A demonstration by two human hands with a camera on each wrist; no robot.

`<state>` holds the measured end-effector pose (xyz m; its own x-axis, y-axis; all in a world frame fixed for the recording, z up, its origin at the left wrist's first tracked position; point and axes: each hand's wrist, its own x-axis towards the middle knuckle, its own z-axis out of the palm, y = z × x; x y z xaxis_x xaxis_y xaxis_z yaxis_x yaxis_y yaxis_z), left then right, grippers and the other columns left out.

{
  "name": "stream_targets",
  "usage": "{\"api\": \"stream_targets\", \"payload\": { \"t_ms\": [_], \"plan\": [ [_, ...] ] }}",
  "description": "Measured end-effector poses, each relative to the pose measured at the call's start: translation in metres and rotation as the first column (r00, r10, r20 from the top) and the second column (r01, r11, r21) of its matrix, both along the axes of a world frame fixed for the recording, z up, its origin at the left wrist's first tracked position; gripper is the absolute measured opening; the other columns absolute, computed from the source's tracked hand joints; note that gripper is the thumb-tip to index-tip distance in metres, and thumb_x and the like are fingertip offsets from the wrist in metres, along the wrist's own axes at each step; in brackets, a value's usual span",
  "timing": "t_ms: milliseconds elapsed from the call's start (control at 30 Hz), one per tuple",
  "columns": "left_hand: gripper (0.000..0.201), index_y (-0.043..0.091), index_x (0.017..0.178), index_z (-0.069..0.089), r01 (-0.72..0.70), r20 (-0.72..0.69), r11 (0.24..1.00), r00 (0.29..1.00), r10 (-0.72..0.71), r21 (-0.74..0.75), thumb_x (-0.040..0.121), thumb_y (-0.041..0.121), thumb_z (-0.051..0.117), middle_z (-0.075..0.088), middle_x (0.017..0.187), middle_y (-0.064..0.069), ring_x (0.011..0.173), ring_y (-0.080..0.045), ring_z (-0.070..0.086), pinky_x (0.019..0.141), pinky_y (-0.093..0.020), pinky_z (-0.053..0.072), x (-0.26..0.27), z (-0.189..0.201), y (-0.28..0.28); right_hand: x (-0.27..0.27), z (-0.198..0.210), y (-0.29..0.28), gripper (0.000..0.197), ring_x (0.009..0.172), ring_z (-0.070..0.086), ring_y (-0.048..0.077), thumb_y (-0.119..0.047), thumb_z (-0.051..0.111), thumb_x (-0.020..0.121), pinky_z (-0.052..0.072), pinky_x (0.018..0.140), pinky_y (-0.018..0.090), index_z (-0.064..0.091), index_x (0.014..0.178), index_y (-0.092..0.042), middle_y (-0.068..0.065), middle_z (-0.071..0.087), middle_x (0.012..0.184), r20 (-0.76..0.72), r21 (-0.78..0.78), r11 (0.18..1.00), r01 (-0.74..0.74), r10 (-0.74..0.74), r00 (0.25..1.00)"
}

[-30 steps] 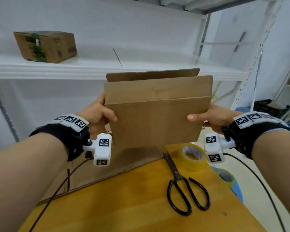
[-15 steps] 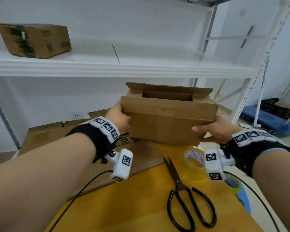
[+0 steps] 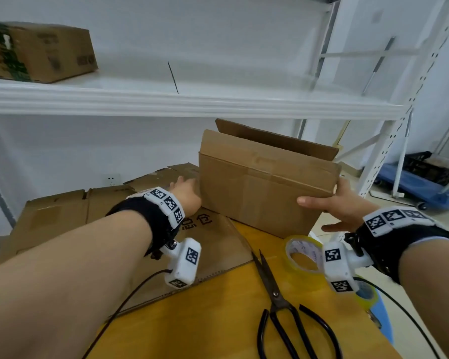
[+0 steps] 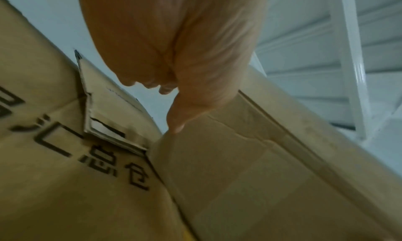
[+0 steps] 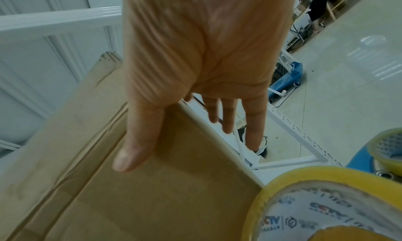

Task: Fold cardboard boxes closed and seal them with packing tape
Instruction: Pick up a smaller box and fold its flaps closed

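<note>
A brown cardboard box stands on the far end of the yellow table, its top flaps up and open. My left hand holds its left end; in the left wrist view the thumb of that hand presses on the front corner of the box, with the fingers curled beyond it. My right hand is at the right end. Its thumb lies flat on the front face of the box, and the fingers of this hand stretch straight past the edge. A roll of yellow packing tape lies just under my right wrist.
Black scissors lie on the table in front of the box. A second tape roll sits at the right edge. Flattened cardboard covers the left side. A white shelf overhead carries a taped box. A blue cart stands at right.
The box has come down from chest height and away from me, and now rests on the table's far end. Both hands went down with it; the right fingers have straightened.
</note>
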<state>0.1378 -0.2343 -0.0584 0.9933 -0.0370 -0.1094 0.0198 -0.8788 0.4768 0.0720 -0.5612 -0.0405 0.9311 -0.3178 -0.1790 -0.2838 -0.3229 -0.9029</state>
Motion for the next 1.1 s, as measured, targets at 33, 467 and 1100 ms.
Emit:
{"api": "stream_targets", "payload": {
  "t_ms": [33,467,1100],
  "plan": [
    [0.059,0.023,0.153,0.025,0.014,0.002,0.992,1.000,-0.015,0.126,0.098,0.019,0.046,0.013,0.162,-0.009,0.149,-0.035,0.012,0.119,-0.051,0.018,0.002,-0.006,0.004,0.000,0.001,0.002,0.129,0.127,0.049,0.026,-0.034,0.097,0.052,0.054,0.082,0.053,0.015,0.150,-0.047,-0.006,0.046,0.140,0.054,0.005,1.000,-0.005,0.004,0.999],
    [0.053,0.012,0.149,0.031,0.204,-0.207,0.882,0.970,-0.125,0.425,0.099,0.021,0.049,0.053,0.140,-0.010,0.113,-0.021,0.056,0.092,-0.030,0.043,-0.014,-0.041,0.037,0.006,0.006,0.032,0.114,0.113,0.047,0.017,-0.008,0.086,0.074,0.038,0.062,0.027,0.012,0.156,-0.035,0.004,0.043,0.145,0.322,0.079,0.996,-0.043,0.016,0.947],
    [0.067,0.020,0.155,0.023,0.352,-0.298,0.777,0.929,-0.220,0.523,0.099,0.034,0.054,0.023,0.161,-0.006,0.142,-0.025,0.035,0.113,-0.035,0.033,-0.031,-0.035,0.043,0.018,0.004,0.041,0.086,0.110,0.061,0.030,-0.073,0.091,0.024,0.058,0.087,0.051,0.039,0.091,-0.060,0.003,0.051,0.129,0.323,-0.092,0.991,0.097,-0.063,0.944]
  ]
}}
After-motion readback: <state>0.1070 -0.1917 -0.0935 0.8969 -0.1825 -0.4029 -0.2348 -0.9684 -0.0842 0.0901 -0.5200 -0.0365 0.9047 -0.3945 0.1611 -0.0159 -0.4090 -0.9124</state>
